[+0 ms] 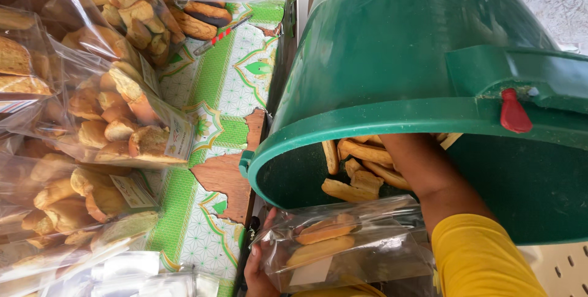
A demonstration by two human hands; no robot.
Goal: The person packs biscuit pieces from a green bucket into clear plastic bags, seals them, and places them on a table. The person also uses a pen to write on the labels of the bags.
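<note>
Below the green bucket (392,58), left hand (257,266) grips a clear labelled bag (349,248); right hand's grip hidden inside.

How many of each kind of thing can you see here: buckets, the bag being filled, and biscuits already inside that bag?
Green bucket: 1
Clear bag, held by the left hand: 1
Long biscuits in that bag: 2
Total: 4

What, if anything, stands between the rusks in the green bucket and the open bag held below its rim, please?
Nothing visible does. The bag, held by the left hand, sits open just below the bucket rim, and the rusks lie right above it. The right hand is hidden inside the bucket; only its forearm shows.
</note>
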